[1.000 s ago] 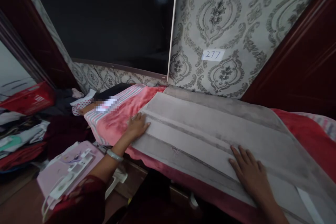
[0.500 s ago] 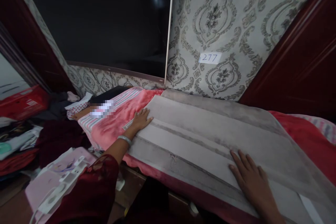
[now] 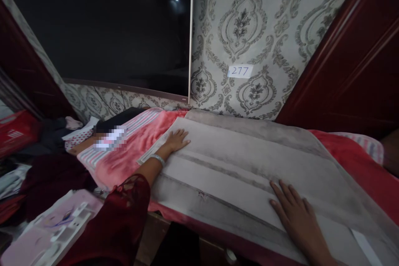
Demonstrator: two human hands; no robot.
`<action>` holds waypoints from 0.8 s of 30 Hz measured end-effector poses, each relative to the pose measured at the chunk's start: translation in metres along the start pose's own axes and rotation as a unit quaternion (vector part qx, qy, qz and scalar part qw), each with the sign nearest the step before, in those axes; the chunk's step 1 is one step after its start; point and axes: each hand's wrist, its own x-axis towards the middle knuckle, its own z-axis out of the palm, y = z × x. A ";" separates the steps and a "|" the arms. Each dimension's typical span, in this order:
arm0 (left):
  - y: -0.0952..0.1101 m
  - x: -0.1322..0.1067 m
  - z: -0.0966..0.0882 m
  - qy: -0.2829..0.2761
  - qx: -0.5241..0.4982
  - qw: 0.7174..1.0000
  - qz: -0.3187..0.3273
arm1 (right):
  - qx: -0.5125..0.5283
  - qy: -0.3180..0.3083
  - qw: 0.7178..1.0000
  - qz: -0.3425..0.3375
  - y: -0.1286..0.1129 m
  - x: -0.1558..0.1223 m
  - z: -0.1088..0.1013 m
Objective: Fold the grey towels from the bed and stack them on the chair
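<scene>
A long, pale sheet (image 3: 224,147), fabric or paper, lies flat with straight strips running along its length; I cannot tell its exact material. Beneath it is a grey cloth (image 3: 246,124), spread over a pink-red blanket (image 3: 134,147) with a striped border. My left hand (image 3: 177,140), fingers spread, rests on the sheet near its far left end. Toward the near right, my right hand (image 3: 294,212) lies flat on the same sheet, fingers apart. Neither hand grips anything. A narrow white strip (image 3: 363,243) shows to the right of my right hand.
A large dark screen (image 3: 109,29) and a card marked 277 (image 3: 240,71) are on the patterned wall behind. To the left are a pink box-like item (image 3: 34,232), a white power strip (image 3: 70,226), dark clothes (image 3: 56,178) and a red bag (image 3: 18,133).
My left hand has slid inward from the sheet's left edge, farther onto its surface. The right hand stays in nearly the same place. The view has turned slightly right.
</scene>
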 end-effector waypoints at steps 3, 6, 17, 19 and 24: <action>-0.008 0.021 -0.004 -0.008 0.000 1.000 -0.010 | 0.003 0.001 1.000 -0.001 0.001 0.000 0.000; -0.013 0.040 -0.004 -0.006 0.003 1.000 -0.025 | 0.008 0.001 1.000 0.002 0.001 -0.001 0.000; -0.020 0.093 -0.004 0.030 0.012 0.997 -0.064 | 0.017 0.005 1.000 -0.005 0.008 -0.006 0.006; -0.019 0.099 -0.002 0.035 0.013 0.997 -0.074 | 0.015 0.003 1.000 -0.007 0.008 -0.007 0.005; -0.015 0.106 0.000 0.047 0.015 0.994 -0.100 | 0.009 -0.002 1.000 -0.004 0.004 -0.005 0.001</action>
